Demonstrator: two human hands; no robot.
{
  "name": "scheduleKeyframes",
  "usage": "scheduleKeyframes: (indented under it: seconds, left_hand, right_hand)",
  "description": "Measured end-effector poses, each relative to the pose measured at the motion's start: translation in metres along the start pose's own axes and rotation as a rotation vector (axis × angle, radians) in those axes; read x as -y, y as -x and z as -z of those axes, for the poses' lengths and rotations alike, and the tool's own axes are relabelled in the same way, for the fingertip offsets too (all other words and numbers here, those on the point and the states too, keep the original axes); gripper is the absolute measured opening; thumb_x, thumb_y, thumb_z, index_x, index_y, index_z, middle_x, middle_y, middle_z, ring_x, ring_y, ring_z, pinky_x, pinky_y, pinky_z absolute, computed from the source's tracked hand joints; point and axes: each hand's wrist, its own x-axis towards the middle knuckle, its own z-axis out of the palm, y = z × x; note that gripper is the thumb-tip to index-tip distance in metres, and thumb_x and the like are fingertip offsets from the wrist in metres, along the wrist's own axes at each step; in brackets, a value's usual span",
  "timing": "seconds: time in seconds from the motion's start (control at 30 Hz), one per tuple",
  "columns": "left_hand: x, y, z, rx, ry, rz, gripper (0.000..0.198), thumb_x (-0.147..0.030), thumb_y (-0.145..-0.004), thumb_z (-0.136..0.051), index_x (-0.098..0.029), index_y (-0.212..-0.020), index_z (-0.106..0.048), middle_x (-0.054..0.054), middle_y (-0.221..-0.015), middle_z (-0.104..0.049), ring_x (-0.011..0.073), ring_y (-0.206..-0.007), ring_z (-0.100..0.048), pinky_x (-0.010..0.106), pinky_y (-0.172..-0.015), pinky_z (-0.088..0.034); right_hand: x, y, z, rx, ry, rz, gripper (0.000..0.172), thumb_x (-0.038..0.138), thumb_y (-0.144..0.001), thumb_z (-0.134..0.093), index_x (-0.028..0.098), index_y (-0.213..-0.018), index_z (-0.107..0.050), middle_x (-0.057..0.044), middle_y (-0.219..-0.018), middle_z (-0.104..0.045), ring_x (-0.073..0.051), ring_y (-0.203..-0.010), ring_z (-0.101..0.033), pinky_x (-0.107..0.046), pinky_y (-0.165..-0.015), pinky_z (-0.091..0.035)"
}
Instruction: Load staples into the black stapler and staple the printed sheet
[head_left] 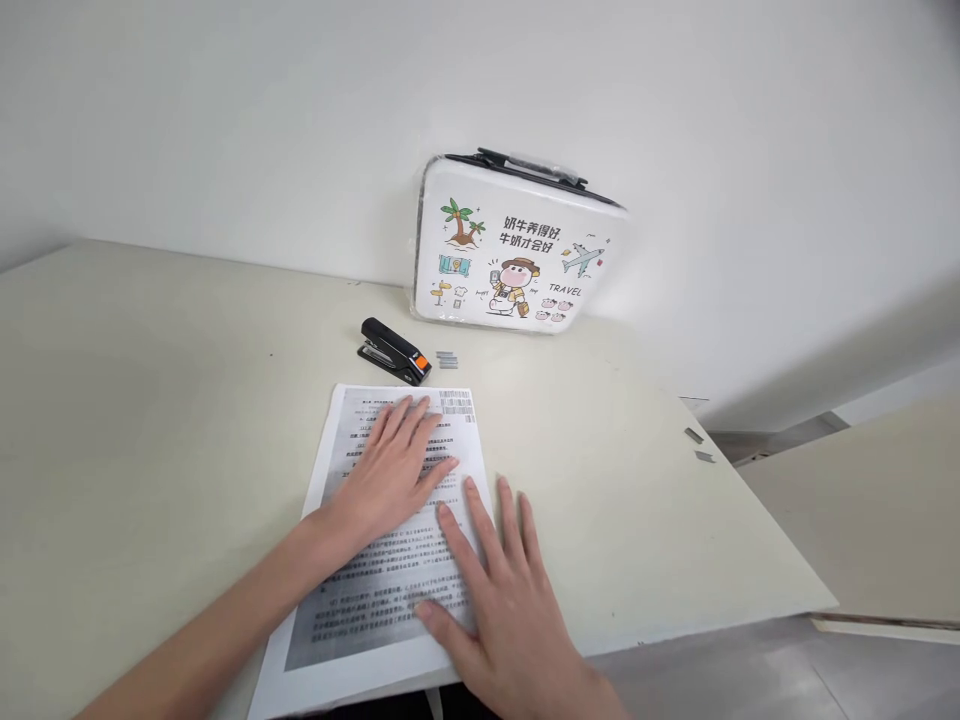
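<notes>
A printed sheet of paper lies flat on the table, its lower end reaching the front edge; whether more sheets lie under it I cannot tell. My left hand rests flat on the upper half of the page with fingers stretched out. Lower down, my right hand spreads over the paper's right edge, thumb on the print and outer fingers over the table. Just beyond the page's top edge sits a black stapler with an orange patch. Beside it are several small strips of staples.
A white case with cartoon prints and a black handle leans near the wall at the back. Two small grey strips lie near the table's right edge. Another pale surface stands to the right, past a gap.
</notes>
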Motion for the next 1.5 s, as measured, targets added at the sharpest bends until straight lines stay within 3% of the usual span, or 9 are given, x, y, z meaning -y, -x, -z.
scheduleKeyframes:
  seconds: [0.2,0.33,0.43,0.5,0.63,0.87,1.03,1.23,1.5]
  left_hand:
    - [-0.001,0.001,-0.004,-0.004,-0.046,0.015,0.062,-0.055,-0.103,-0.049,-0.017,-0.151,-0.05,0.018,-0.168,-0.037,0.0404,-0.16,-0.02,0.069,-0.126,-0.003]
    - [0.0,0.001,-0.005,0.001,-0.064,0.016,0.06,-0.054,-0.104,-0.046,-0.018,-0.151,-0.049,0.018,-0.168,-0.037,0.0388,-0.16,-0.02,0.068,-0.127,-0.004]
    - [-0.001,0.001,-0.004,0.009,-0.088,0.027,0.056,-0.05,-0.107,-0.039,-0.016,-0.15,-0.051,0.018,-0.167,-0.038,0.0376,-0.159,-0.022,0.066,-0.128,-0.006]
    - [-0.002,0.001,-0.003,0.012,-0.099,0.031,0.056,-0.049,-0.107,-0.037,-0.015,-0.15,-0.051,0.018,-0.167,-0.039,0.0377,-0.159,-0.023,0.065,-0.128,-0.006]
    - [-0.002,0.002,-0.004,0.007,-0.117,0.032,0.056,-0.048,-0.107,-0.037,-0.014,-0.149,-0.051,0.019,-0.166,-0.04,0.0391,-0.158,-0.024,0.067,-0.127,-0.007]
    - [-0.004,0.003,-0.005,-0.028,-0.148,0.005,0.052,-0.044,-0.106,-0.041,-0.017,-0.149,-0.05,0.017,-0.159,-0.049,0.0393,-0.156,-0.029,0.067,-0.128,-0.009]
    - [-0.007,0.003,-0.004,-0.019,-0.197,0.016,0.054,-0.042,-0.107,-0.039,-0.012,-0.15,-0.049,0.02,-0.159,-0.048,0.0405,-0.154,-0.032,0.066,-0.128,-0.01]
    - [-0.004,0.006,-0.006,-0.04,-0.191,0.007,0.053,-0.044,-0.107,-0.039,-0.016,-0.15,-0.049,0.017,-0.157,-0.051,0.0381,-0.154,-0.033,0.064,-0.129,-0.011]
    - [-0.005,0.007,0.002,0.031,-0.181,-0.048,0.049,-0.043,-0.108,-0.038,-0.019,-0.147,-0.054,0.011,-0.164,-0.046,0.0346,-0.156,-0.032,0.061,-0.13,-0.01]
  right_hand:
    - [-0.003,0.0,0.007,0.03,-0.036,-0.005,0.078,0.051,-0.103,-0.055,0.041,-0.169,-0.014,0.003,-0.175,-0.013,-0.044,-0.161,-0.001,-0.081,-0.123,-0.021]
    - [-0.022,-0.019,0.016,0.088,-0.07,0.016,0.064,0.047,-0.109,-0.044,0.042,-0.168,-0.019,0.005,-0.176,-0.015,-0.034,-0.163,-0.011,-0.069,-0.129,-0.023]
    - [-0.045,-0.047,0.018,0.052,-0.11,0.012,0.054,0.047,-0.11,-0.041,0.034,-0.162,-0.039,-0.002,-0.174,-0.027,-0.029,-0.161,-0.023,-0.06,-0.13,-0.025]
    - [-0.059,-0.07,0.015,-0.039,-0.176,-0.007,0.048,0.048,-0.108,-0.044,0.027,-0.15,-0.053,-0.009,-0.167,-0.041,-0.029,-0.156,-0.036,-0.057,-0.127,-0.034]
    - [-0.078,-0.118,0.003,-0.302,-0.288,-0.043,0.039,0.048,-0.106,-0.047,0.024,-0.136,-0.057,-0.013,-0.145,-0.06,-0.027,-0.137,-0.057,-0.051,-0.115,-0.047]
    - [-0.079,-0.196,-0.015,-0.376,-0.101,0.087,0.044,0.05,-0.103,-0.053,0.021,-0.136,-0.058,-0.014,-0.136,-0.064,-0.032,-0.129,-0.054,-0.052,-0.114,-0.041]
    - [-0.078,-0.229,-0.022,-0.339,0.018,0.195,0.045,0.056,-0.103,-0.055,0.019,-0.125,-0.067,-0.012,-0.126,-0.069,-0.032,-0.123,-0.052,-0.05,-0.112,-0.039]
    - [-0.084,-0.231,-0.023,-0.326,0.04,0.178,0.04,0.057,-0.103,-0.054,0.021,-0.111,-0.07,-0.012,-0.113,-0.072,-0.032,-0.112,-0.056,-0.05,-0.105,-0.041]
    - [-0.106,-0.178,0.0,-0.338,0.122,0.204,0.033,0.049,-0.106,-0.051,0.02,-0.117,-0.064,-0.012,-0.113,-0.07,-0.031,-0.109,-0.058,-0.048,-0.1,-0.043]
